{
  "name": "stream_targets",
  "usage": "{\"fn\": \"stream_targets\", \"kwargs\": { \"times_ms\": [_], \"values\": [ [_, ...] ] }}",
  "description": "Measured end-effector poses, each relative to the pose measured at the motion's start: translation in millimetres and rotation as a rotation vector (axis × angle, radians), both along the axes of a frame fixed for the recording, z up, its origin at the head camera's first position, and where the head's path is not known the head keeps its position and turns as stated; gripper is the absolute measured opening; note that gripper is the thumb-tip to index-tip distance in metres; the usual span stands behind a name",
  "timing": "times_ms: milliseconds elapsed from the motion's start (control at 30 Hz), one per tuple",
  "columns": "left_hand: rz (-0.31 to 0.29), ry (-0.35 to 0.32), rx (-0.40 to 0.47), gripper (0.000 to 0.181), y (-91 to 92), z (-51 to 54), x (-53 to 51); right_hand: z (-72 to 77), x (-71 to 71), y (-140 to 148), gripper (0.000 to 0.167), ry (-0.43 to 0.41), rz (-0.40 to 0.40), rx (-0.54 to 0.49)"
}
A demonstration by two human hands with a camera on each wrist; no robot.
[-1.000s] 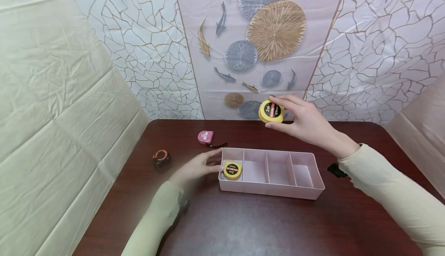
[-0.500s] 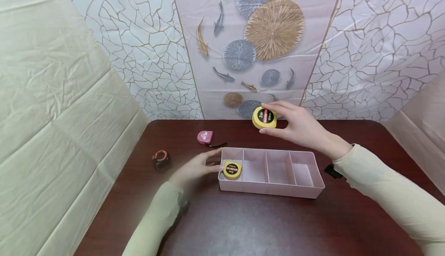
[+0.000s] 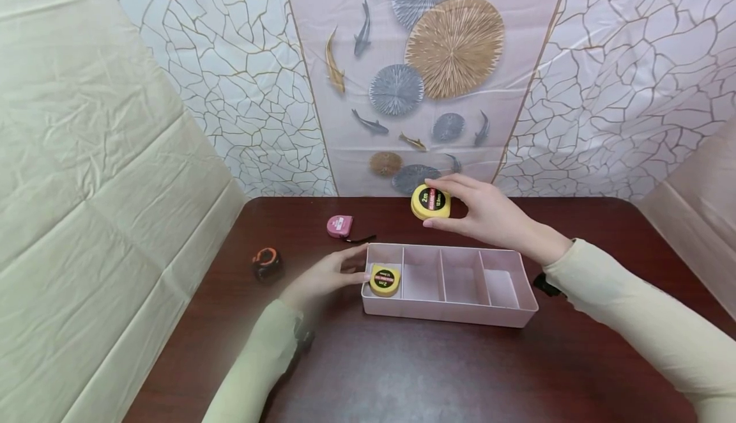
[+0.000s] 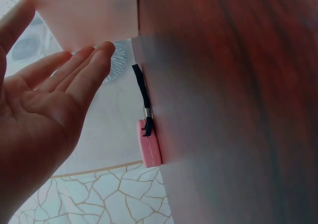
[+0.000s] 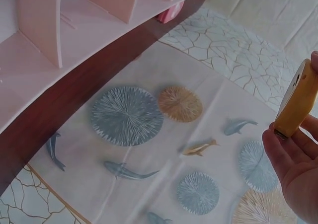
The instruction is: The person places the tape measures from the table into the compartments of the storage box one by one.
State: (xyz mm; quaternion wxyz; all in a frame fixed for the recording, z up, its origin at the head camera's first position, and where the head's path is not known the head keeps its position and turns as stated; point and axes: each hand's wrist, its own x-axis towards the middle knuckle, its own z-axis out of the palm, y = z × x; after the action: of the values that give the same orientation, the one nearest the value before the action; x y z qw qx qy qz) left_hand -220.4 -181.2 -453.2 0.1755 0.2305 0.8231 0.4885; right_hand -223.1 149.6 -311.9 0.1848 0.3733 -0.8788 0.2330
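My right hand point(image 3: 489, 215) pinches a yellow 2m tape measure point(image 3: 430, 202) between thumb and fingers, above and behind the pink divided tray point(image 3: 448, 312). The right wrist view shows this tape measure point(image 5: 297, 101) edge-on in the hand point(image 5: 303, 169). Another yellow tape measure point(image 3: 384, 280) lies in the tray's leftmost compartment. My left hand point(image 3: 322, 277) rests against the tray's left end, its thumb at the left rim and fingers at the back corner. In the left wrist view, the hand's point(image 4: 54, 95) nearly straight fingers touch the tray point(image 4: 94, 15).
A pink tape measure point(image 3: 339, 226) with a black strap lies behind and left of the tray. Farther left is a black and orange tape measure point(image 3: 267, 264). Patterned cloth point(image 3: 276, 78) hangs behind the dark wooden table point(image 3: 402, 365).
My right hand has moved left and down with the yellow tape measure, closer to the tray. The left hand and the tray have hardly moved.
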Motion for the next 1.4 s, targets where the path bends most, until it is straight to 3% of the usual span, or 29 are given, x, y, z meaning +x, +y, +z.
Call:
{"fn": "stream_targets", "kwargs": {
  "times_ms": [400,800,1067,1400],
  "values": [
    [0.010,-0.010,0.010,0.074,0.6,-1.6,-1.3,-11.7,-1.8,-6,0.073,-0.004,0.055,0.050],
    [0.008,0.000,-0.012,0.074,-0.2,-2.7,-2.1,-20.4,0.1,-11,0.076,-0.108,0.045,0.132],
    [-0.007,-0.004,0.029,0.070,-1.1,-3.1,-1.7,-27.1,-1.5,-15,0.077,-0.134,0.068,0.160],
    [0.003,-0.005,0.019,0.072,-0.7,-2.4,-1.4,-36.3,-1.1,-19,0.078,-0.162,0.082,0.181]
  ]
}}
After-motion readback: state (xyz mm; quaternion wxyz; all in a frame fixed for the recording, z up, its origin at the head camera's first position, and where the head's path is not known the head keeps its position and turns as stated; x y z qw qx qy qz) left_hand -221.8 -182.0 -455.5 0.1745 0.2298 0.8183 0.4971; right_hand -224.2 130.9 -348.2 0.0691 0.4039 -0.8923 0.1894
